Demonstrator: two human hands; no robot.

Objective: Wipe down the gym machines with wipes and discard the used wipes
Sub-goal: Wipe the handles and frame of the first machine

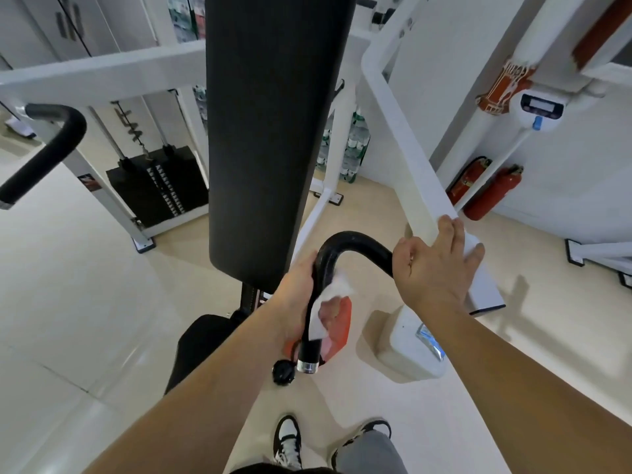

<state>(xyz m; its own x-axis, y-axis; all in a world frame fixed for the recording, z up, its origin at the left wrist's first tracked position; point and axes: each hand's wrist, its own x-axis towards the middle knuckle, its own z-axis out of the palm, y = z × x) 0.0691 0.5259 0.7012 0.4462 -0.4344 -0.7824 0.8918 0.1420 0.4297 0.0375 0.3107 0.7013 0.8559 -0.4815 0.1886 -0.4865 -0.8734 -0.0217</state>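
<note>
My left hand (298, 285) grips the machine's black curved handle (355, 242) on its lower, straight part, with a white wipe (325, 304) wrapped round the handle under my fingers. The wipe's loose end hangs down towards the handle's metal end cap (307, 366). My right hand (434, 265) rests with spread fingers on the white machine arm (407, 159), right where the handle joins it. The tall black back pad (270, 131) stands just left of both hands.
On the floor below the handle lie an orange-red item (343, 323) and a white wipes tub (410, 350). A weight stack (160, 189) stands at the left, a second black handle (44, 148) at far left, and two fire extinguishers (492, 193) by the right wall.
</note>
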